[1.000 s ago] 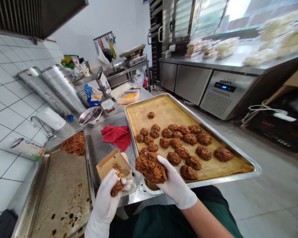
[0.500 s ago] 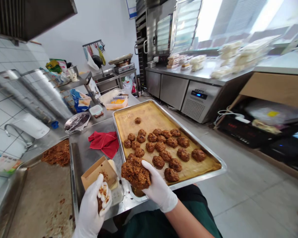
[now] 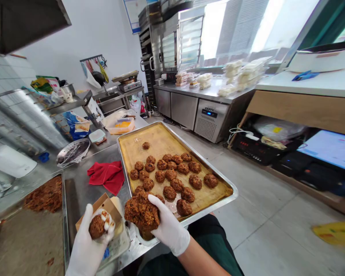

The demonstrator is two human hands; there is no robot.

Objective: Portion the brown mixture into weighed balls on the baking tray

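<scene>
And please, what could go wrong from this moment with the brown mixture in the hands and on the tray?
The large lump in the right hand looks crumbly and might shed bits. The single ball, cupped in the left hand, could slip out. The crowded balls on the lined tray may stick together.

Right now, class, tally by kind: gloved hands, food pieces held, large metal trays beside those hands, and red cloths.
Hands: 2 (left hand, right hand)
Held: 2 (ball, lump)
Trays: 2 (left tray, right tray)
Red cloth: 1
Total: 7
</scene>
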